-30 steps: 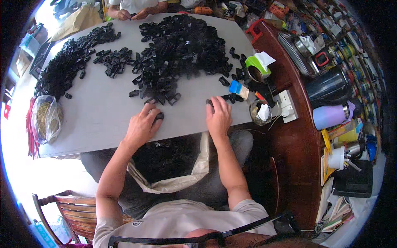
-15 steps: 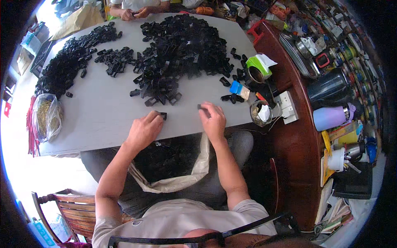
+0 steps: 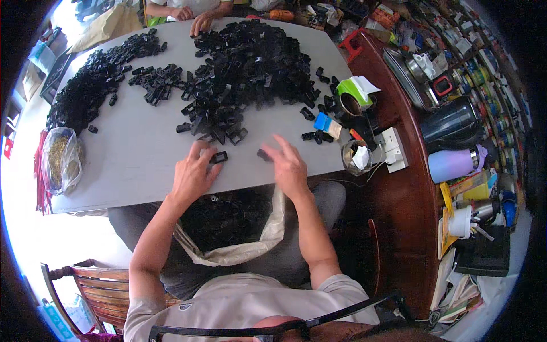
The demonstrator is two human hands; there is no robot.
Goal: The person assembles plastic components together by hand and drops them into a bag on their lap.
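My left hand is at the table's near edge, with thumb and forefinger around a small black plastic part that has an opening in it. To its right, my right hand has another small black plastic part at its fingertips; fingers and part are blurred, and the forefinger is raised. Just beyond my hands lies a large heap of similar black parts. In my lap, below the table edge, a pale woven sack lies open with dark contents.
A co-worker's hands are at the far edge of the grey table. More black parts lie at left, by a clear bag. At right are a blue-and-white box, a glass jar and a power strip.
My left fingers have spread around their black part, which shows more fully. The part at my right hand has shifted left and nearer. One of the co-worker's hands has reached to the heap.
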